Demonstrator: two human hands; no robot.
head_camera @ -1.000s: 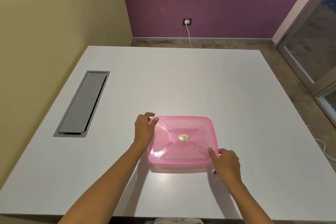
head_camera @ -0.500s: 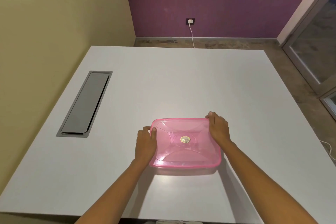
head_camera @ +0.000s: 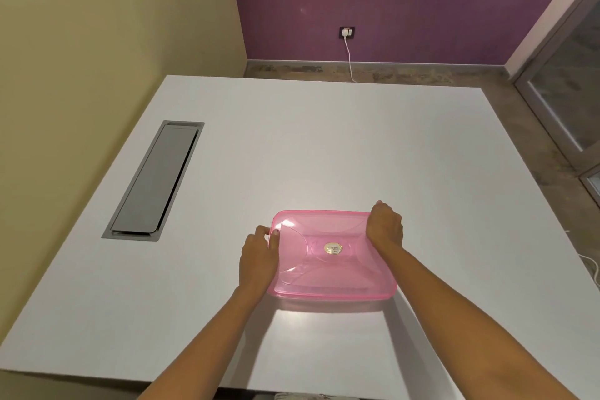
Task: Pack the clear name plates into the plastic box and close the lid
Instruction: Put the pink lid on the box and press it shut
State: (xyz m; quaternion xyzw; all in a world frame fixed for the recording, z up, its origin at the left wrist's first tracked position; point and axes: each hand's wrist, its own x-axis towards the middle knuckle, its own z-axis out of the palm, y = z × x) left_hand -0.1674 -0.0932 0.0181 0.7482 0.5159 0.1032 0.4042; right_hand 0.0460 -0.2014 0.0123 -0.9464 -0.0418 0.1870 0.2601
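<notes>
The pink box (head_camera: 328, 256) sits on the white table (head_camera: 324, 146) between both hands, its lid (head_camera: 324, 237) on top. The left hand (head_camera: 258, 261) grips the lid's left edge, thumb on top and fingers curled over the rim. The right hand (head_camera: 384, 226) presses down on the far right corner, fingers folded over the edge. A gold sticker (head_camera: 333, 248) lies between the grips, nearer the right hand.

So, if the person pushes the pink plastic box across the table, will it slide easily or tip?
The pink box is low and wide with a flat lid, so tipping seems unlikely. The white table looks smooth, so it would probably slide easily. Its thin translucent plastic suggests it is light and may flex slightly under the left hand and right hand.
</notes>
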